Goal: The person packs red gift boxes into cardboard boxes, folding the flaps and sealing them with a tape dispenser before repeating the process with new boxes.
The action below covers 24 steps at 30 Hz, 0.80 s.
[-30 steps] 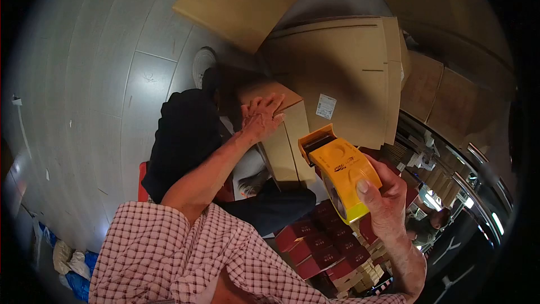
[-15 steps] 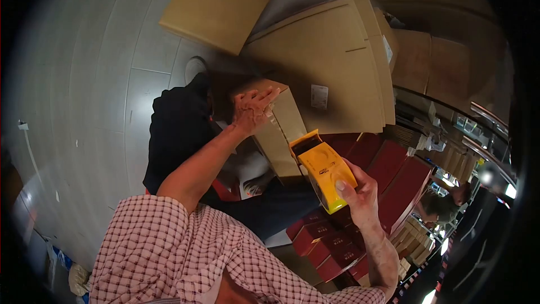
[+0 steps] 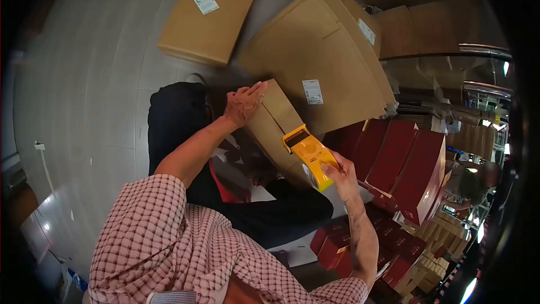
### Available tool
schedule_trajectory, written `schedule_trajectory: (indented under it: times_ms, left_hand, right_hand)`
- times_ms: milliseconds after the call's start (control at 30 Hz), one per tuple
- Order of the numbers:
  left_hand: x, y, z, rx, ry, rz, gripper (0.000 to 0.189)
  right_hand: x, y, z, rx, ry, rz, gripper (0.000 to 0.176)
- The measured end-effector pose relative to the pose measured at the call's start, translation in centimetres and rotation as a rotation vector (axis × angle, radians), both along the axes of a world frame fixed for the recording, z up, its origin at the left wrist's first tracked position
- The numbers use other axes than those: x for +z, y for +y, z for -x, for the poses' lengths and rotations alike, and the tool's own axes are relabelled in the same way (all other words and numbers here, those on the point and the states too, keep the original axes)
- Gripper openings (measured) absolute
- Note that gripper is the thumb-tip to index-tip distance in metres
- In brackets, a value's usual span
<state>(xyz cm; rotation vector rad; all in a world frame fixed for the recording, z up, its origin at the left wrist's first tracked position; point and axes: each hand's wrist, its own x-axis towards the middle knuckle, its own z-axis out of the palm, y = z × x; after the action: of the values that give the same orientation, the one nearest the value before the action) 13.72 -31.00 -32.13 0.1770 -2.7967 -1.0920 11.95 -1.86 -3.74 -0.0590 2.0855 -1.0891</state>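
**Tape gun at box edge, left hand flat on top**

Left hand (image 3: 243, 104): laid palm-down on the upper end of the box (image 3: 275, 126), fingers spread and loosely extended, gripping nothing. The forearm runs down to a checked sleeve (image 3: 163, 236) that fills my lower left view.

Right hand (image 3: 339, 173): closed around the yellow tape gun (image 3: 308, 153), fingers wrapped over its rear. The gun's front end touches the near long edge of the box, well below the left hand.

Box: plain brown card, tilted, propped across my dark-trousered leg (image 3: 177, 118). Its lower end is hidden behind the gun and the right hand. I cannot tell whether tape is on the seam.

Around it:
- Stack of large cartons (image 3: 315, 50) leans just behind the box, touching or nearly so; a white label (image 3: 312, 91) faces me.
- One flat carton (image 3: 207, 17) lies apart on the grey floor (image 3: 84, 79), upper left.
- Tall red boxes (image 3: 408, 169) stand right of the gun, close to the right wrist.
- Small red boxes (image 3: 337, 242) are packed in rows under the right forearm, partly covered by it.
- Another person (image 3: 472, 183) sits at the far right edge, small and blurred.

Crowding is on the right side: red boxes and cartons hem in the gun hand.
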Motion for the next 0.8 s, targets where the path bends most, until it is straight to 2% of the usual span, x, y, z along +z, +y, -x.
schedule_trajectory:
  times_ms: [133, 433, 533, 667, 733, 800]
  left_hand:
    - [-0.2, -0.6, -0.1, -0.068, 0.094, 0.062, 0.059]
    - [-0.8, -1.7, 0.5, -0.215, -0.011, -0.027, 0.063]
    - [-0.7, -2.2, 0.7, -0.276, -0.012, -0.024, 0.069]
    - [1.4, -3.3, 1.1, -0.41, -0.211, 0.038, 0.082]
    - [2.7, -3.8, 1.6, -0.473, -0.292, 0.036, 0.091]
    - [4.5, -4.3, 1.8, -0.54, -0.304, 0.153, 0.105]
  right_hand:
    - [-1.3, 1.3, 0.0, -0.059, -0.057, 0.099, 0.051]
    - [-3.7, 3.3, -0.4, -0.028, -0.007, 0.064, 0.052]
    - [-5.4, 4.4, -0.6, -0.027, 0.034, 0.11, 0.051]
    - [-7.6, 6.2, -1.0, -0.034, 0.055, 0.103, 0.05]
    - [-8.9, 8.1, -1.1, -0.027, 0.072, 0.109, 0.05]
    - [-9.4, 10.0, -2.1, -0.069, 0.093, 0.098, 0.05]
